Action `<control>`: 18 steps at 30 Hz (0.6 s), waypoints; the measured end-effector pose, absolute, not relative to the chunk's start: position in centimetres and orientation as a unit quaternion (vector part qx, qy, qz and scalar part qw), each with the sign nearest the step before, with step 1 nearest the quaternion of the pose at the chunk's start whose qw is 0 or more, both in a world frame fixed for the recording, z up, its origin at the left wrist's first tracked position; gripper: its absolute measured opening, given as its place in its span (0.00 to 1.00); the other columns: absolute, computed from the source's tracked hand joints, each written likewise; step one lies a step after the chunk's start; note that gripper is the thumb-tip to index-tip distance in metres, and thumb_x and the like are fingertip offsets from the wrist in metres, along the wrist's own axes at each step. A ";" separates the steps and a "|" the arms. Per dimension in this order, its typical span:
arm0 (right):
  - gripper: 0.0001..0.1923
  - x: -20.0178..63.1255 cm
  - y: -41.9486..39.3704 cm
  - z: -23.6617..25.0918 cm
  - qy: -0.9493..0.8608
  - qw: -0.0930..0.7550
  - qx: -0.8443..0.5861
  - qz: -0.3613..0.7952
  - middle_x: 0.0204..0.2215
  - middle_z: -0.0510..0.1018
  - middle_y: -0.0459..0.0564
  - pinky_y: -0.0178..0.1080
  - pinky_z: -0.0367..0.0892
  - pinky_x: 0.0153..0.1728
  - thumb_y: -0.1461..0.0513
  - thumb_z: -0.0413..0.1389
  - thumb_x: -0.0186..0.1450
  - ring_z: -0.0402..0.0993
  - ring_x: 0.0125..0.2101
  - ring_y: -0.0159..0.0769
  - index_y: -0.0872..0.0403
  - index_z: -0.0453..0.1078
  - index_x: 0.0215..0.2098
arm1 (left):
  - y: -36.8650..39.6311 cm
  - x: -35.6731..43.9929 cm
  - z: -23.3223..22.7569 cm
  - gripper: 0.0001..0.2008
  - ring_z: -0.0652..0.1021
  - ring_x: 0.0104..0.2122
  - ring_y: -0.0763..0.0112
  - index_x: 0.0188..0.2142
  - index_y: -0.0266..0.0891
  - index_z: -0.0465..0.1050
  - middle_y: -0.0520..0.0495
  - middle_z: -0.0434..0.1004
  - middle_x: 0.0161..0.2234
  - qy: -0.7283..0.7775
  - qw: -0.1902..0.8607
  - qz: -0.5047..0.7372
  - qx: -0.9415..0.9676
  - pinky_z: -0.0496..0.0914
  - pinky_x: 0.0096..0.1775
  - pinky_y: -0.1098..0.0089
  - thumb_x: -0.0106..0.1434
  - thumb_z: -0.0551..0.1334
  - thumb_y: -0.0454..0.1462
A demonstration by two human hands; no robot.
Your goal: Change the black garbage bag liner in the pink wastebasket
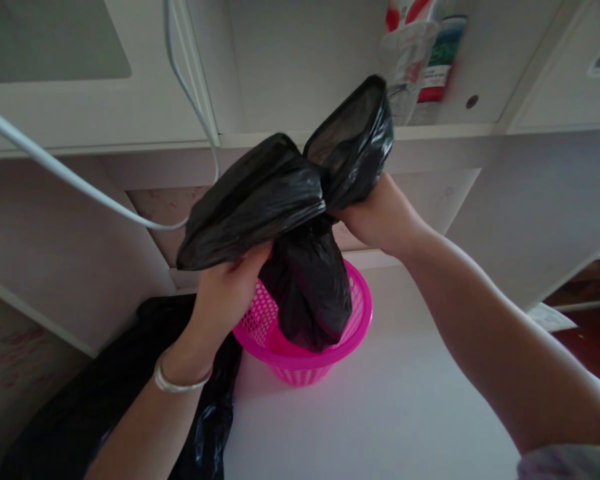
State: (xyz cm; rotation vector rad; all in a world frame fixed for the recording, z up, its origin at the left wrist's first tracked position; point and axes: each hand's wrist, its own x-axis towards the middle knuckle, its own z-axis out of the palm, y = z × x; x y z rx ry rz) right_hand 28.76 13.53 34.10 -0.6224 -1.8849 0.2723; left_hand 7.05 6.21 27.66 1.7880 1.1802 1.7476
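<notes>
A black plastic bag [280,200] hangs in the air over a small pink mesh basket [355,313], and its lower end dips into the basket. My left hand [227,290] grips the bag's left edge from below. My right hand [375,217] holds the bag's right side, partly wrapped in the plastic. The bag's mouth is spread between the two hands. The basket stands on a white surface [395,407].
Another black plastic bag [105,400] lies at the lower left beside the basket. A white cable [80,183] loops across the upper left. Up on a shelf [445,130] stand a clear cup [405,67] and a packet [443,60].
</notes>
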 end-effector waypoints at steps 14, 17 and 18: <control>0.13 31.4 9.5 42.0 -0.761 0.619 -0.188 -0.048 0.44 0.85 0.41 0.40 0.75 0.51 0.58 0.66 0.63 0.78 0.54 0.45 0.56 0.79 0.44 | 1.5 6.9 16.4 0.05 0.81 0.42 0.60 0.42 0.45 0.76 0.45 0.84 0.41 0.380 -0.117 0.391 0.830 0.66 0.52 0.53 0.66 0.67 0.38; 0.11 31.8 7.8 41.9 -0.732 0.644 -0.222 -0.015 0.47 0.84 0.40 0.40 0.76 0.49 0.60 0.67 0.61 0.79 0.52 0.45 0.54 0.80 0.42 | 4.1 6.3 16.3 0.05 0.79 0.44 0.59 0.41 0.44 0.77 0.43 0.83 0.41 0.375 -0.114 0.394 0.832 0.67 0.53 0.53 0.69 0.63 0.39; 0.10 31.9 7.0 41.7 -0.722 0.651 -0.235 0.001 0.47 0.84 0.38 0.39 0.76 0.50 0.61 0.67 0.59 0.79 0.52 0.44 0.51 0.80 0.40 | 4.9 6.1 16.2 0.06 0.79 0.44 0.58 0.41 0.44 0.78 0.42 0.82 0.42 0.374 -0.103 0.405 0.828 0.66 0.55 0.51 0.69 0.62 0.39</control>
